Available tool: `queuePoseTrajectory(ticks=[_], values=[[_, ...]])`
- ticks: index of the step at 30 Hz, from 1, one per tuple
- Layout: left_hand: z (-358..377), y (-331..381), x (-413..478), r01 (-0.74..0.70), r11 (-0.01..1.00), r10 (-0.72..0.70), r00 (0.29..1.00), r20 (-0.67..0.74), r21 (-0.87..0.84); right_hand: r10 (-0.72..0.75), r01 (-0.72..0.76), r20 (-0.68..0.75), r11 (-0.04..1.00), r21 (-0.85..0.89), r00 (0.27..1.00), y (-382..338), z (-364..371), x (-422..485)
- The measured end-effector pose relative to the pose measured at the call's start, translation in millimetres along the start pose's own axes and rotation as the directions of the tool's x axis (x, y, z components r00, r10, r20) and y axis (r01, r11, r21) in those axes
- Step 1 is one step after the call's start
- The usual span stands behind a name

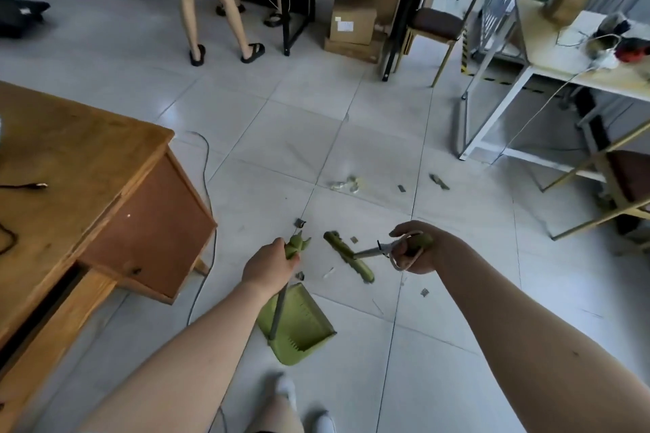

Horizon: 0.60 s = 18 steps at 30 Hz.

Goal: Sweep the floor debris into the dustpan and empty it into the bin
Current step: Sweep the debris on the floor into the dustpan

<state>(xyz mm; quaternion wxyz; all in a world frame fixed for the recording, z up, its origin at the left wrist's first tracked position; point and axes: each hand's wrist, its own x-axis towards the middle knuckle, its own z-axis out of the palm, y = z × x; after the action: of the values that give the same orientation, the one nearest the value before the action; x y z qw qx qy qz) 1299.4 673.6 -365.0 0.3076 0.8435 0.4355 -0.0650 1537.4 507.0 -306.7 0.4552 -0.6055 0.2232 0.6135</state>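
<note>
Debris (346, 183) lies scattered over the floor (281, 137), mostly beyond the broom head (348, 257), left hand (269, 267) fisted round the dustpan (302, 327) handle, right hand (418, 251) clasping the broom handle (369, 252); likely risk: long strokes flick light scraps past the dustpan.

Green long-handled dustpan (303, 325), green broom (343, 251) just beyond, scattered debris (346, 183)

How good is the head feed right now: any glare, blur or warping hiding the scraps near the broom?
Head view: dim, flat light, soft sheen on the floor tiles, no harsh glare. Head view: wide-angle warping bows the white table and wooden desk. Head view: shoes at the bottom are blurred; scraps by the broom and dustpan read clearly, the clear wrapper only faintly.
</note>
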Motion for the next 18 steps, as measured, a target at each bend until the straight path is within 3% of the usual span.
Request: queuePoseTrajectory(ticks=[6, 18], values=[[-21.0, 29.5, 103.4, -0.061, 0.997, 0.06, 0.998, 0.014, 0.05, -0.097, 0.079, -0.071, 0.971, -0.224, 0.993, -85.2, 21.4, 45.8], [-64.4, 108.8, 283.6, 0.02, 0.969, -0.012, 0.999, 0.032, -0.247, -0.18, 0.128, -0.115, 0.925, -0.358, 0.977, -272.5, 51.0, 123.9]])
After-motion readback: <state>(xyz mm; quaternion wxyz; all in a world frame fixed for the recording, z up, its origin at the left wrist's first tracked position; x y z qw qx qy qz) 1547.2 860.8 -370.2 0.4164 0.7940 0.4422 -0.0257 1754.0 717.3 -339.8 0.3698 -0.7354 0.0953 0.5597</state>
